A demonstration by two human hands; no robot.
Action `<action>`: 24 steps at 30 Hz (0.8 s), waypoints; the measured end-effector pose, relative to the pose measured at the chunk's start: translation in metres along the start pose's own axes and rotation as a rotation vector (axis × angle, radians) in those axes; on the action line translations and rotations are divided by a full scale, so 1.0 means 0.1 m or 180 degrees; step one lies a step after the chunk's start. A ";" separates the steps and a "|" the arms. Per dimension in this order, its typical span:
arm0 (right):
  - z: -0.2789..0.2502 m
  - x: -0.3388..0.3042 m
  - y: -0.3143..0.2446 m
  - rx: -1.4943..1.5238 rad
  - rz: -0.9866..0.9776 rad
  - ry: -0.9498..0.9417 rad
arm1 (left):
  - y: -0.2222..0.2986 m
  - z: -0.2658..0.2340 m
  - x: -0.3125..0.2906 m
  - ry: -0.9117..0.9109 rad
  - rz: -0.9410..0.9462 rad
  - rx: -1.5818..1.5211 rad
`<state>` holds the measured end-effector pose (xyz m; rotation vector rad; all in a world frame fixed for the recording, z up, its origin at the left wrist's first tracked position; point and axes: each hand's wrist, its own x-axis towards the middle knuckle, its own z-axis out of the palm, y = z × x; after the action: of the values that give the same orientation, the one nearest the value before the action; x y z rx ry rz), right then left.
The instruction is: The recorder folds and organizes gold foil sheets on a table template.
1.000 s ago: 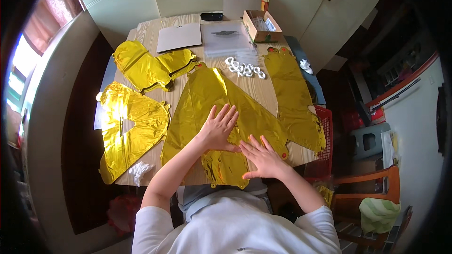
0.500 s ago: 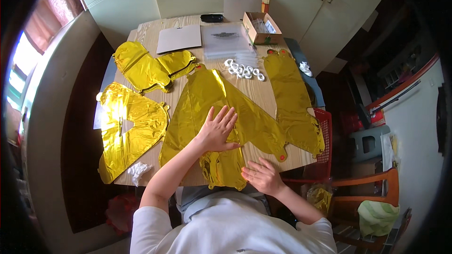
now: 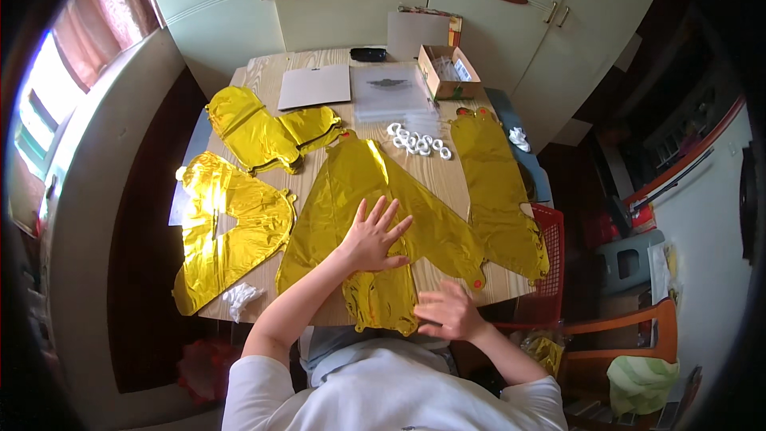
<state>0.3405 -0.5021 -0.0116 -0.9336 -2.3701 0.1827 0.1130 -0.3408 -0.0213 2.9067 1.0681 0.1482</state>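
Holding my left hand [image 3: 373,241] spread over the big foil [image 3: 359,183]; my right hand [image 3: 451,313], blurred, is at its lower edge, can't tell if I'm pinching it.

Low passage lay over flat gold foil sheet [image 3: 343,199] beyond fingers of left hand [image 3: 372,244]; farther ahead, small white rings [image 3: 419,144], then rectangular brown cardboard box [image 3: 460,90] obstructed. Pale wood-grain tabletop [image 3: 429,271] gave narrow room beyond fingers of right hand [image 3: 452,311].
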 end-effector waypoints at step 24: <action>0.28 0.57 0.67 -0.0749 0.1008 -0.0997 | -0.21 0.02 0.06 0.0004 -0.0033 0.0041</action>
<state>0.3304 -0.4123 -0.0294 -1.4891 -2.5499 0.1856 0.1044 -0.3214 -0.0240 2.9125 1.0881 0.1433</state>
